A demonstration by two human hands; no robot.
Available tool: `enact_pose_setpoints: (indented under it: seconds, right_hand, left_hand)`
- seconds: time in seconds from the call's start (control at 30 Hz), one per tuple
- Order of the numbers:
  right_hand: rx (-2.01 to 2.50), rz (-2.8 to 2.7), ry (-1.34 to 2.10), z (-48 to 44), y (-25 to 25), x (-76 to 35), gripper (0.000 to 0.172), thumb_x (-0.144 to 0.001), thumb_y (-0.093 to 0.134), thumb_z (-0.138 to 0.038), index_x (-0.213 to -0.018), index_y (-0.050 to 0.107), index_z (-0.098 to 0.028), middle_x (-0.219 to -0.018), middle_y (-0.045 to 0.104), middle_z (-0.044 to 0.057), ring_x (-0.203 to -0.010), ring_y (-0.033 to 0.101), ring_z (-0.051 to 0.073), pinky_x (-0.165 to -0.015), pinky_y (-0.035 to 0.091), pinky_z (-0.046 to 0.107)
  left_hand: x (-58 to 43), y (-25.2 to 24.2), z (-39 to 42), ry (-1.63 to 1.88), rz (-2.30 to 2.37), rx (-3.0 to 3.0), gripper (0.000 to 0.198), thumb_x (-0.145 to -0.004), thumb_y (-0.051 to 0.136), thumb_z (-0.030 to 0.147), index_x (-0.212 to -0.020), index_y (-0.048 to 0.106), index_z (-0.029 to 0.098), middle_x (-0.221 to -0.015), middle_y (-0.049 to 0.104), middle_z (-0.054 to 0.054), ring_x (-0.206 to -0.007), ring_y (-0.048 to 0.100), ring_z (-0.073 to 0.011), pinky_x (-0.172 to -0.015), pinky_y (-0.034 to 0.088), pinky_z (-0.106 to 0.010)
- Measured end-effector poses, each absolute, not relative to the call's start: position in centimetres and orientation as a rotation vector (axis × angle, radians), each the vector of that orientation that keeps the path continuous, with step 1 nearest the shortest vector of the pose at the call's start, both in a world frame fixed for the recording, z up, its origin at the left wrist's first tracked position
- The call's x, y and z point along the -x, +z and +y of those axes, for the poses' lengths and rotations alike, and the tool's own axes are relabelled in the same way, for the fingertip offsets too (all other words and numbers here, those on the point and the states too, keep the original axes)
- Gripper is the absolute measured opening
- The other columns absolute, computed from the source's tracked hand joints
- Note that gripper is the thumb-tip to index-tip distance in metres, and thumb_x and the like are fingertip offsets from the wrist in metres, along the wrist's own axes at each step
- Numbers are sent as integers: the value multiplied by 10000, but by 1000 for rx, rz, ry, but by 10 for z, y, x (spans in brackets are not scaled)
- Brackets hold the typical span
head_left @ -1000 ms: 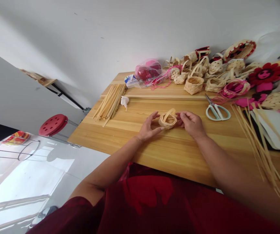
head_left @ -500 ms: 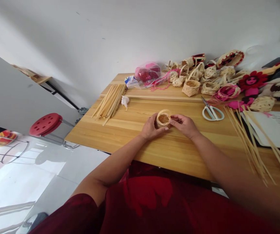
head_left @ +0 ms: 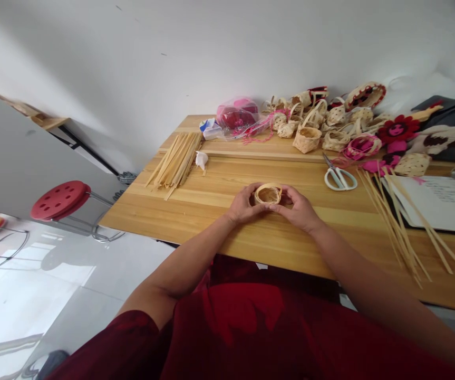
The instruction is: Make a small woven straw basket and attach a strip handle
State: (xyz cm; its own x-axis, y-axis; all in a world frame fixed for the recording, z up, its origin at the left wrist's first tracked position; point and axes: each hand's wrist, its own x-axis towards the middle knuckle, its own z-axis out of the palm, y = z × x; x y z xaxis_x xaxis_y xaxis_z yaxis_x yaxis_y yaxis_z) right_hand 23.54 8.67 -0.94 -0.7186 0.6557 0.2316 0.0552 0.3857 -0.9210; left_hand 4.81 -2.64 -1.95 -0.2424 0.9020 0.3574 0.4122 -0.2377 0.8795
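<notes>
Between my two hands is a small round woven basket of pale strips, its mouth facing up toward me. My left hand curls round its left side, thumb along the near side. From the right, my right hand grips it, with the thumb at the front close to the left thumb and the fingers behind. Much of the basket's outer wall is hidden by my hands. Both hands are low over the wooden table.
White-handled scissors lie to the right, beside loose strips and an open notebook. Bundled strips lie at the left with a white crumpled piece. Several finished baskets line the back. A red stool stands left.
My right hand has shifted from pinching the basket's right rim to wrapping round its side, the thumbs now meeting in front. The basket looks turned or tilted a little. The view has shifted slightly.
</notes>
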Motion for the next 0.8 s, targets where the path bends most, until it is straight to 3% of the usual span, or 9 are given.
enact_pose_setpoints:
  seconds: [0.1,0.2,0.33,0.43,0.6,0.8]
  right_hand:
    - [632,-2061,1321,87,-13,-233,618,-772,867,-543,-1283,655,-267,-1232,771,93,-1067,748,279,-1029,593,535]
    - [635,-2045,1305,87,-16,-234,671,-786,856,-549,-1349,627,-265,-1362,721,122,-1114,735,275,-1065,573,528]
    - [675,-1919,1348,86,-19,-240,781,-750,866,-584,-1399,576,-261,-1475,629,167,-951,748,222,-917,634,443]
    - [697,-1871,1351,84,-19,-244,725,-738,860,-616,-1315,593,-268,-1431,644,147,-874,728,195,-805,642,385]
    - [683,-1894,1343,78,-16,-246,629,-738,863,-588,-1204,593,-262,-1242,721,105,-805,714,189,-754,635,371]
    - [721,-1889,1115,71,-8,-252,444,-778,845,-529,-1063,630,-266,-1138,692,77,-742,641,178,-683,579,361]
  left_hand:
    - [-48,-19,-26,1498,1587,-1574,697,-824,814,608,-1327,635,161,-1270,745,-169,-1167,702,-336,-1050,544,-500]
    - [-48,-19,-25,1499,1589,-1575,714,-831,794,632,-1349,616,173,-1290,736,-169,-1197,693,-342,-1064,538,-509]
    - [-49,-20,-25,1531,1505,-1621,818,-805,823,622,-1429,545,172,-1368,689,-191,-1257,671,-353,-1090,527,-521]
    - [-50,-19,-27,1562,1382,-1631,789,-832,813,600,-1436,524,185,-1353,685,-188,-1222,690,-337,-1059,549,-518]
    - [-50,-19,-28,1544,1404,-1627,621,-823,827,614,-1241,639,195,-1376,655,-182,-1297,648,-350,-1126,511,-539]
    - [-57,-25,-27,1578,1322,-1580,691,-856,805,622,-1292,454,217,-1255,714,-171,-1116,746,-285,-983,589,-467]
